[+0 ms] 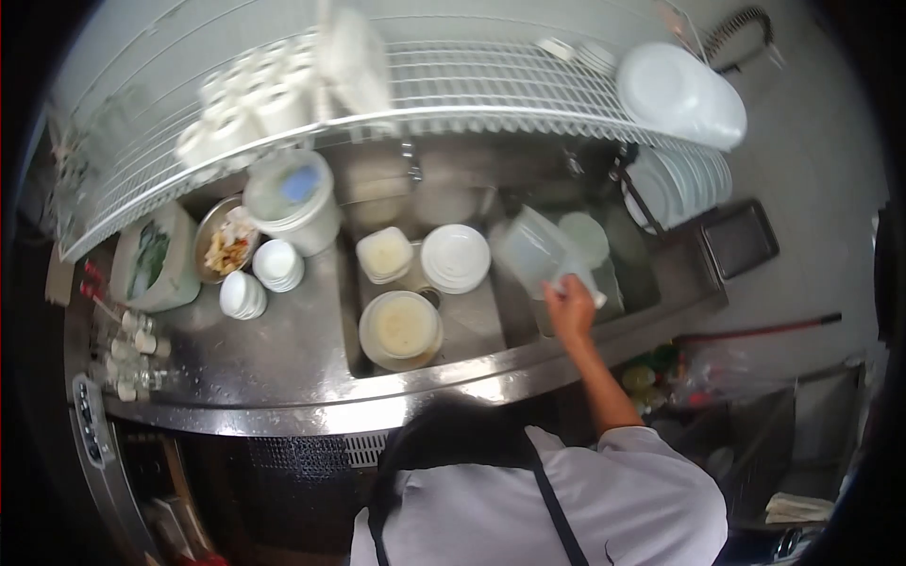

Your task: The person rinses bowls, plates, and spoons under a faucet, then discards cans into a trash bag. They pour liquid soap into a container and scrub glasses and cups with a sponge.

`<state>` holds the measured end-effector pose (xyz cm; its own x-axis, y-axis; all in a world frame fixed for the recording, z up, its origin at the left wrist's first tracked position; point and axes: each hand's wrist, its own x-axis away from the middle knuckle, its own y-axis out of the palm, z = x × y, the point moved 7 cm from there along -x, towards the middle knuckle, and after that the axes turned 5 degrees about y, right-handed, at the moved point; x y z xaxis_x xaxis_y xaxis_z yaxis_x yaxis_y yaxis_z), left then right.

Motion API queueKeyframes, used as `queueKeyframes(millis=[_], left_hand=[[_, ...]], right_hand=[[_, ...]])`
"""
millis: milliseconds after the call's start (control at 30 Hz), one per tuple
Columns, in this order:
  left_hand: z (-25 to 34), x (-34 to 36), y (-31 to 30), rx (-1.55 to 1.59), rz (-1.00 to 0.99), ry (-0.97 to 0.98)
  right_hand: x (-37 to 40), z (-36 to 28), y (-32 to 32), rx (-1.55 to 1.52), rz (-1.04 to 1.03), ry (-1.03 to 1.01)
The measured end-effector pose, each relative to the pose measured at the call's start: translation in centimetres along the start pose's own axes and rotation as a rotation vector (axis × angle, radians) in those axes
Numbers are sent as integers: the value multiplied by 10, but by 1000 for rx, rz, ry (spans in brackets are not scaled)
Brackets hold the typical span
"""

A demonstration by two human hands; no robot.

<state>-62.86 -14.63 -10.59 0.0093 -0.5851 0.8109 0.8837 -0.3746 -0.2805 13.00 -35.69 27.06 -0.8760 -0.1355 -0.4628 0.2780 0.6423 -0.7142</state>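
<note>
My right hand (pixel 569 307) reaches into the right basin of a steel sink (pixel 491 363). It grips the near edge of a clear plastic tub (pixel 530 245), which is tilted. Something small and white sits at my fingertips; I cannot tell what it is. Behind the tub lies a pale round container (pixel 586 234). My left hand is out of view. My white sleeve and dark apron straps fill the bottom of the view.
The left basin holds a round lidded tub (pixel 401 328), white plates (pixel 455 257) and a square container (pixel 384 253). Small bowl stacks (pixel 243 294), a white bucket (pixel 291 198) and a scraps bowl (pixel 225 247) crowd the left counter. A wire shelf (pixel 472 85) hangs overhead; a dark tray (pixel 739 238) lies right.
</note>
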Motion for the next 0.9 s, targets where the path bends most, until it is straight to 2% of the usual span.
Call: queueKeyframes(millis=[100,167,267,300,333,367,467,567,633,667,700,767,833,900], left_hand=[[43,-2,-12,-61,25,147],[91,-10,-25,-139,27,354],[164,-17,-34,-249,35,747],[176,-11,-40,-238,76,827],[176,-21,-39,-27,12,676],[183,-17,-33,43,95,682],[181,6,-14,9,159,650],[140,28,6,91,133,574],[80,42,12,273,55,515],[40,51,13,361,56,396],[-5,61,16,451,48,276],[-87,90,24,624,73,42],[-154,126,33,725,194,-121],[-198,161,43,796,331,-204]], right_hand=[[-2,108,-55,252,-27,85],[-1,155,-68,341,-66,91],[-3,187,-47,366,-172,-2],[-4,198,-29,351,-230,21],[0,208,-10,335,-291,37],[2,212,8,325,-351,50],[5,202,41,217,-402,72],[5,206,71,108,-322,107],[3,285,128,-231,-326,278],[2,322,155,-398,-310,362],[4,299,138,-724,-345,778],[3,301,123,-827,-316,974],[7,285,100,-903,-272,989],[9,272,79,-891,-197,984]])
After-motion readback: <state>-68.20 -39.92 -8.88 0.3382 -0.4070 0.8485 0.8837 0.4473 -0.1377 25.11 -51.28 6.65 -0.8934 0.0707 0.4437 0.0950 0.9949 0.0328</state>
